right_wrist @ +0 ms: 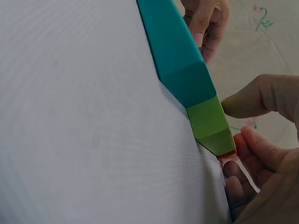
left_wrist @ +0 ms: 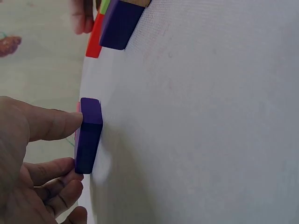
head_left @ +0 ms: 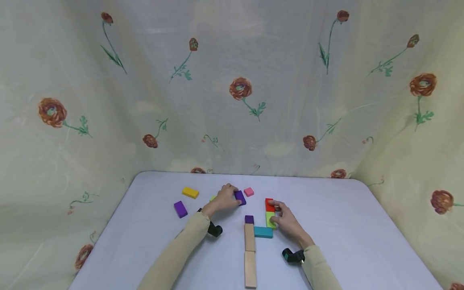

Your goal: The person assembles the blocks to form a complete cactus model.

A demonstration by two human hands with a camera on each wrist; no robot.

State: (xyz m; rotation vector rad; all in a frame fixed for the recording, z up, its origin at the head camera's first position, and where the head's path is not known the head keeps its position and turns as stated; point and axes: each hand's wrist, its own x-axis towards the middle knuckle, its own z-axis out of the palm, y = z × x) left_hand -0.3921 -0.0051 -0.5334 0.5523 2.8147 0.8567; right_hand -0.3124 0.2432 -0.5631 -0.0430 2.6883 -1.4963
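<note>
1. One purple block [head_left: 240, 197] is clamped in the left hand [head_left: 224, 199], with the thumb at its near end and fingertips at its far end.
2. The right hand [head_left: 288, 221] has its thumb against the green block [head_left: 270, 222] and a fingertip on the red block [head_left: 269, 207]; I cannot tell whether it clamps either.
3. Red and green lie end to end, red farther out, both at the left of the right hand.
4. Just beyond the left grip, to its right, sits a pink block [head_left: 249, 191].
5. Left of that grip are a lime block [head_left: 212, 198], mostly hidden by the hand, then a yellow block [head_left: 190, 192] and a second purple block [head_left: 180, 209].
6. Nearer the person than the right grip, a teal block [head_left: 263, 232] touches the green one.
7. Between the two grips, and nearer the person, a dark purple block [head_left: 249, 219] heads a line of two wooden blocks [head_left: 250, 270].
</note>
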